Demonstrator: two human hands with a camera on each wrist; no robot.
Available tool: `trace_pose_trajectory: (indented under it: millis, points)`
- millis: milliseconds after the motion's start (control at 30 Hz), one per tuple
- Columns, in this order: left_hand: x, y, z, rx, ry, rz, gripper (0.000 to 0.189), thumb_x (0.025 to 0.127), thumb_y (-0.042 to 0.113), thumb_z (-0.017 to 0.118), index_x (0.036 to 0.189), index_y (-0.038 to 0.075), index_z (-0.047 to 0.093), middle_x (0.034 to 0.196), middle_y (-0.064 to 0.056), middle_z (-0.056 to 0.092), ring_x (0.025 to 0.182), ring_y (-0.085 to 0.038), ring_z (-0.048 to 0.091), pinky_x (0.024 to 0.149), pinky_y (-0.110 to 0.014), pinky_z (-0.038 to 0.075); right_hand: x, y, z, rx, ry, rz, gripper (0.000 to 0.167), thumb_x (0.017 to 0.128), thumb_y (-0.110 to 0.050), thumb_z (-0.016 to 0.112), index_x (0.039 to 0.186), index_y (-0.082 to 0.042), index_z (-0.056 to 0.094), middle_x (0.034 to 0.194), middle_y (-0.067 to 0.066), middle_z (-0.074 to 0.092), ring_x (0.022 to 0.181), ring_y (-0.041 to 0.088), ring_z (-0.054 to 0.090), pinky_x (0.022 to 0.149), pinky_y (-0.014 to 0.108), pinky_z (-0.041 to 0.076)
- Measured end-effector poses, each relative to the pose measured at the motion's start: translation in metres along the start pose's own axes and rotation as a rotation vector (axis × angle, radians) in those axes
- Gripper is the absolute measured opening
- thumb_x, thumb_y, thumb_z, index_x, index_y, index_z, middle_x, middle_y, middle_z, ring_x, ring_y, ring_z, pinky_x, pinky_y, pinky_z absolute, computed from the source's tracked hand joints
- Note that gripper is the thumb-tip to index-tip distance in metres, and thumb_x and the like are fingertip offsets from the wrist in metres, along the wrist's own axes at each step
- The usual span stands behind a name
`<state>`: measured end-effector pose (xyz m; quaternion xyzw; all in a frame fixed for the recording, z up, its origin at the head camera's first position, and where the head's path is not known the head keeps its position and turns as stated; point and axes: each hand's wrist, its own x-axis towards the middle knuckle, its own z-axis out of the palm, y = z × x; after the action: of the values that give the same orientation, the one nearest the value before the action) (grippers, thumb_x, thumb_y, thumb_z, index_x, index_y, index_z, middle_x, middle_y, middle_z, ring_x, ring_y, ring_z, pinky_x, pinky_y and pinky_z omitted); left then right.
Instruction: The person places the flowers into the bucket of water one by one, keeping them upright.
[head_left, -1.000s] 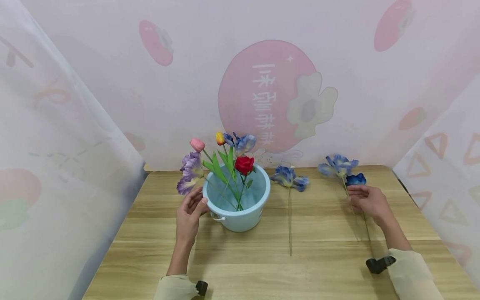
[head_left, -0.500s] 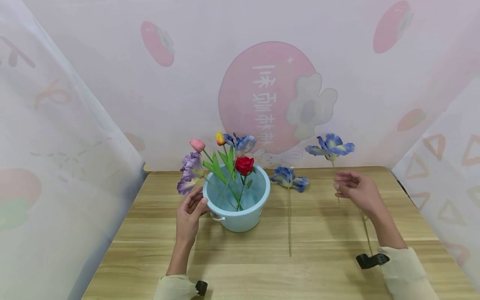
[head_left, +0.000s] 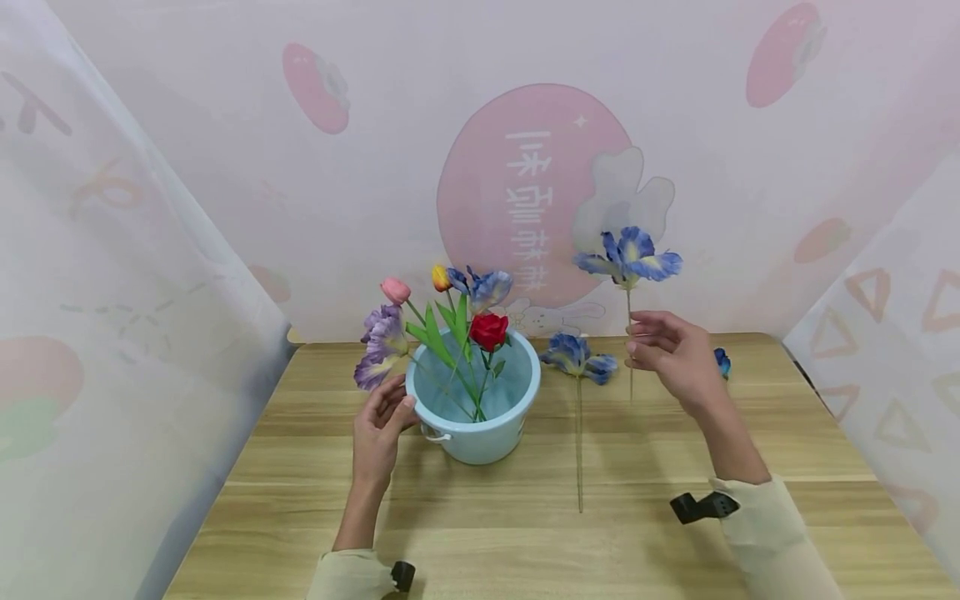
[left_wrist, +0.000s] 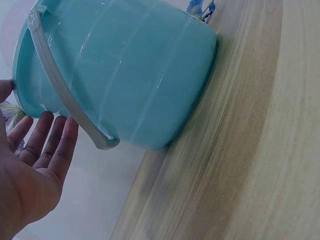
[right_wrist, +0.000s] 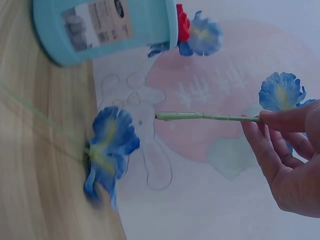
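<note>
My left hand (head_left: pixel 378 437) rests against the left side of the light blue bucket (left_wrist: pixel 135 65), its fingers loosely extended at the wall and the thumb at the rim. Inside the bucket stand a red rose (head_left: pixel 489 331), a pink tulip (head_left: pixel 395 290), a yellow-orange tulip (head_left: pixel 441 277), a purple flower (head_left: pixel 381 346) and a blue iris. My right hand (head_left: pixel 675 354) pinches the thin stem of another blue iris (head_left: pixel 630 257) between thumb and fingers. That iris is upright above the table, its stem end (right_wrist: pixel 175 116) hanging free below the hand.
One more blue iris (head_left: pixel 576 357) lies on the wooden table (head_left: pixel 510 542) to the bucket's right, stem toward me. Behind my right hand a dark blue flower (head_left: pixel 722 362) partly shows. The bucket's white handle (left_wrist: pixel 65 90) hangs down its side. A printed backdrop (head_left: pixel 375 167) closes off the back.
My right hand has lifted the blue iris off the table's right side and carried it up and left toward the bucket. The left hand and bucket have stayed put.
</note>
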<state>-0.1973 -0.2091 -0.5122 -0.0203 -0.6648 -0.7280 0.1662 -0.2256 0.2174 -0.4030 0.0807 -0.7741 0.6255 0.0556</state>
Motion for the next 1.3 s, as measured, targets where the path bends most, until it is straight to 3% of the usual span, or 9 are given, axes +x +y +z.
trace_pose_trajectory:
  millis: [200, 433, 800, 1000, 1167, 1300]
  points:
    - [0.000, -0.001, -0.001, 0.015, -0.009, 0.004, 0.040, 0.104, 0.007, 0.069, 0.143, 0.000, 0.064, 0.122, -0.010, 0.070, 0.101, -0.011, 0.074, 0.079, -0.028, 0.068, 0.006, -0.016, 0.020, 0.001, 0.011, -0.043, 0.045, 0.103, -0.006, 0.072, 0.146, 0.000, 0.060, 0.116, -0.005, 0.068, 0.106, 0.011, 0.073, 0.084, 0.027, 0.068]
    - [0.000, -0.002, -0.001, 0.022, -0.008, -0.002, 0.040, 0.104, 0.008, 0.069, 0.143, 0.002, 0.064, 0.123, -0.009, 0.070, 0.101, -0.011, 0.073, 0.079, -0.027, 0.067, 0.015, -0.030, 0.046, 0.045, 0.007, -0.109, 0.043, 0.101, -0.002, 0.071, 0.143, 0.001, 0.061, 0.115, -0.003, 0.068, 0.102, 0.007, 0.072, 0.083, 0.029, 0.068]
    - [0.000, -0.002, -0.002, 0.018, -0.010, -0.005, 0.040, 0.105, 0.008, 0.068, 0.144, 0.002, 0.063, 0.124, -0.011, 0.070, 0.101, -0.011, 0.073, 0.080, -0.029, 0.068, 0.023, -0.048, 0.084, 0.122, -0.004, -0.153, 0.043, 0.098, 0.006, 0.072, 0.140, 0.001, 0.065, 0.127, 0.028, 0.064, 0.103, 0.018, 0.072, 0.080, 0.033, 0.069]
    - [0.001, -0.003, -0.003, 0.029, -0.003, -0.010, 0.040, 0.105, 0.009, 0.068, 0.144, 0.003, 0.064, 0.123, -0.007, 0.071, 0.102, -0.012, 0.074, 0.080, -0.030, 0.068, 0.024, -0.053, 0.104, 0.147, -0.019, -0.171, 0.041, 0.096, 0.006, 0.073, 0.137, 0.001, 0.068, 0.126, 0.028, 0.067, 0.102, 0.020, 0.073, 0.076, 0.030, 0.068]
    - [0.001, -0.003, -0.002, 0.029, -0.006, -0.011, 0.040, 0.105, 0.010, 0.068, 0.145, 0.003, 0.063, 0.124, -0.008, 0.070, 0.102, -0.012, 0.073, 0.082, -0.032, 0.068, 0.024, -0.057, 0.117, 0.184, -0.029, -0.176, 0.041, 0.096, 0.008, 0.072, 0.136, 0.001, 0.068, 0.123, 0.027, 0.068, 0.103, 0.029, 0.073, 0.078, 0.039, 0.070]
    - [0.001, -0.002, -0.001, 0.026, -0.008, -0.010, 0.040, 0.105, 0.009, 0.068, 0.145, 0.002, 0.063, 0.125, -0.009, 0.070, 0.103, -0.012, 0.073, 0.083, -0.034, 0.069, 0.025, -0.062, 0.126, 0.200, -0.023, -0.157, 0.041, 0.097, 0.006, 0.072, 0.137, -0.001, 0.068, 0.124, 0.023, 0.069, 0.108, 0.031, 0.072, 0.080, 0.038, 0.070]
